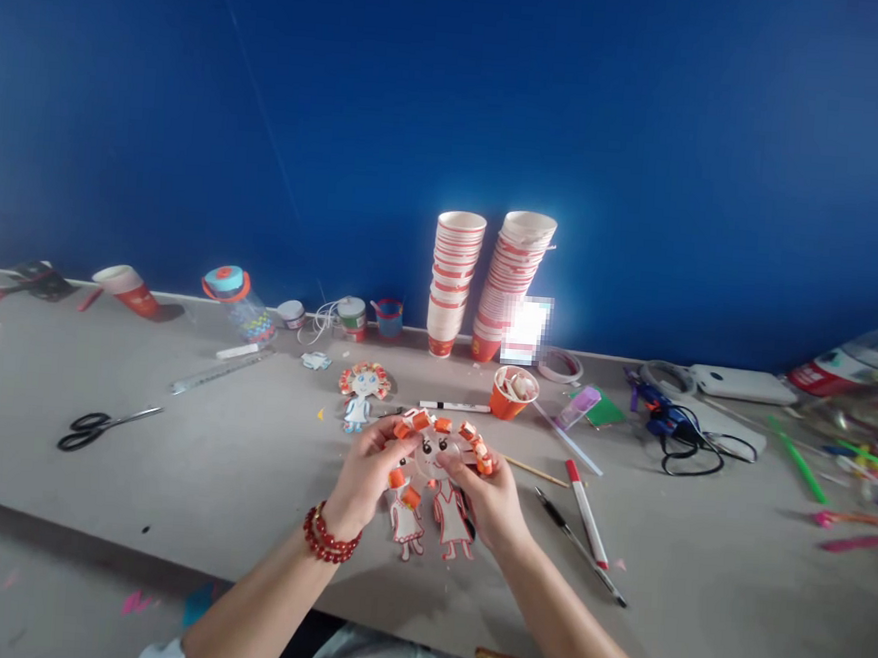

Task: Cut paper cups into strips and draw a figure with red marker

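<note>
Between my two hands is a paper doll head (pixel 430 456) with drawn eyes and curled orange-and-white strips around its edge. My left hand (pixel 369 469), with a red bead bracelet at the wrist, pinches its left side. On the other side, my right hand (pixel 492 493) grips it with the thumb across the front. Below the head show two cut-out paper bodies in dresses, a left one (pixel 406 522) and a right one (pixel 453 520); whether either is joined to the head I cannot tell. A finished-looking paper doll (pixel 359 394) in blue lies beyond my left hand.
Two tall paper cup stacks (pixel 455 280) stand by the blue wall. A cup of scraps (pixel 511 394) is nearer. Scissors (pixel 101 428) lie left; a red marker (pixel 587 515), a black pen (pixel 581 547) and a glue gun (pixel 665 417) with its cord lie right.
</note>
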Tool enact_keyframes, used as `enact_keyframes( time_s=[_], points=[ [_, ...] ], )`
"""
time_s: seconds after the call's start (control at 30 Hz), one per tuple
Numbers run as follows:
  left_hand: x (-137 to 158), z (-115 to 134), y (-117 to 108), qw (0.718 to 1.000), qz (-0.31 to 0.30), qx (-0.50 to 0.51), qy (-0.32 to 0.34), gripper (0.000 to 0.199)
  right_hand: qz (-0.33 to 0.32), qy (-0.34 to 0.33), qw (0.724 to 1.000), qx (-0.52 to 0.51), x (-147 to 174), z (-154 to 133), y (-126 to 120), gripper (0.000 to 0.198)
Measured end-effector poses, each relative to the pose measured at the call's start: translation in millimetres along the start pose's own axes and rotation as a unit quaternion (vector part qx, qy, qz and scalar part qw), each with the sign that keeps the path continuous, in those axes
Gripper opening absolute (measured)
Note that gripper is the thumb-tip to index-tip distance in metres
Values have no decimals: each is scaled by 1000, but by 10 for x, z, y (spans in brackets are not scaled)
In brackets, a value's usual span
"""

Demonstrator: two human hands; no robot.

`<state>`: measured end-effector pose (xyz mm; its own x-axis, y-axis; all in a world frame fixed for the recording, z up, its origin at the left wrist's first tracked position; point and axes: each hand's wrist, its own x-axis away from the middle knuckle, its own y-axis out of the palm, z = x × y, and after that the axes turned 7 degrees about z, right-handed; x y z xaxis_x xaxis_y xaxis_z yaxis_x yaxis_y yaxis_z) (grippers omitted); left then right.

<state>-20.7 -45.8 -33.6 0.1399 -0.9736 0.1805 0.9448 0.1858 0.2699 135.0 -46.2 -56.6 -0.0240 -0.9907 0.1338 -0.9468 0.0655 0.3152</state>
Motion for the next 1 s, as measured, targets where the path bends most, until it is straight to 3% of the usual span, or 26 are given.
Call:
enact_keyframes(
  time_s=[0.13, 0.23, 0.43, 0.57, 0.87, 1.0],
  points=[
    [18, 66, 46, 995, -16, 53, -87, 24, 0, 1, 1000, -22, -10, 19, 2, 33],
    [29, 95, 70, 992, -7, 74, -105, 25, 1, 8, 999, -36, -8, 17, 15, 31],
    [50, 103, 61, 992, -38, 75, -94, 26, 3, 25, 996, -80, 16, -18, 39, 26],
    [51, 100, -9, 996, -78, 27, -38, 26, 4, 28, 992, -120, 15, -17, 28, 23],
    [46, -13, -27, 998, -9, -57, 34, 23, 42, 2, 996, -84, 28, -30, 64, 32],
    [56, -22, 9, 1000, 1, -2, -2, 22, 14, 20, 993, -118, 41, -73, 92, 25]
  ],
)
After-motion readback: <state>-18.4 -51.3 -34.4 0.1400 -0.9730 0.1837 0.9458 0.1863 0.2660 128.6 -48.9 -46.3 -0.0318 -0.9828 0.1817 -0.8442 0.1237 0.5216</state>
